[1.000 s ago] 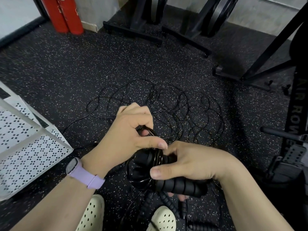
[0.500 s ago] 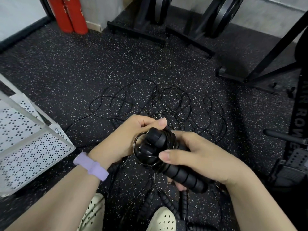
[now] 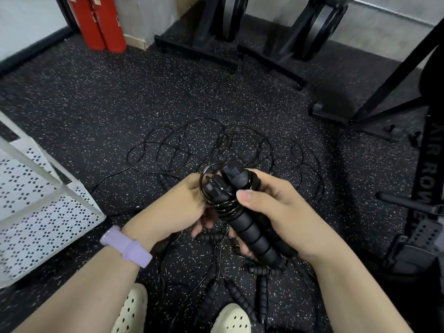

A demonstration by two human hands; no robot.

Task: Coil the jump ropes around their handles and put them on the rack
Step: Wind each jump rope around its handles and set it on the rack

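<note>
Speckled black rubber gym flooring (image 3: 101, 97) runs under everything, with a white perforated metal rack (image 3: 48, 207) standing off to the left of the left hand (image 3: 177, 207). That hand, a lilac band at its wrist, curls in against the left side of the bundle; its fingertips are hidden, so whether they pinch the wire I cannot tell. Between both hands sits a pair of black ribbed foam jump-rope handles (image 3: 242, 212), held tilted with their hard caps pointing away, thin black wire rope (image 3: 225, 205) looped round their upper part. The right hand (image 3: 281, 210) grips the handles, thumb pressed over the coils. Foam should give a sure, light hold at the handles; the wire looks springy and slick, likely to uncoil if the thumb lifts. Beyond the hands lies a loose tangle of black wire ropes (image 3: 216, 145) on the floor, with more handles (image 3: 237, 299) below them, near the shoes.
</note>
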